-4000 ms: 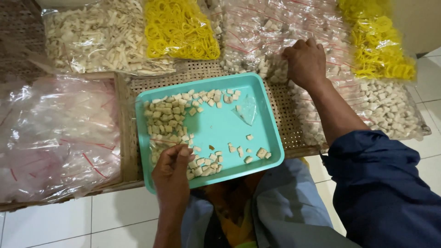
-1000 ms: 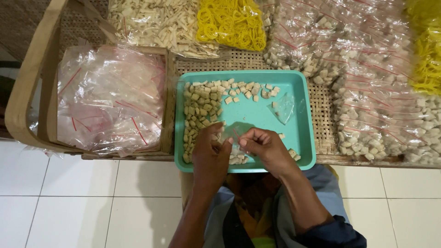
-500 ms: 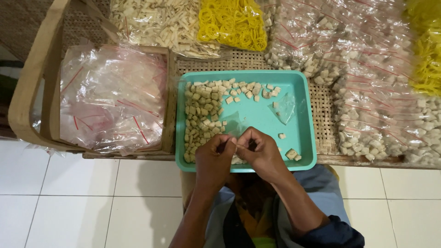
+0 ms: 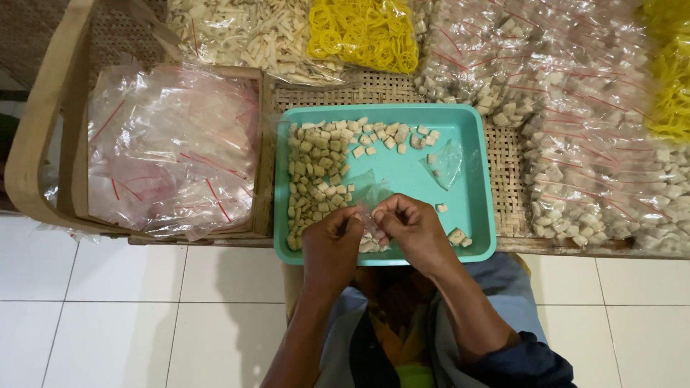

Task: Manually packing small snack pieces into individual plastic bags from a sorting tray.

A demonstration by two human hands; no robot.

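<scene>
Small clear bag [image 4: 371, 215] (crumpled) above tray edge.

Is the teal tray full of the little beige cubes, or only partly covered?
Partly covered. The cubes crowd the teal tray's left side and top edge; its middle and right show bare teal, apart from a small clear bag and a few strays.

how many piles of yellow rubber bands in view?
2. One pile of yellow rubber bands lies at top centre, behind the teal tray; another pile sits at the right edge, cut off by the frame.
</scene>
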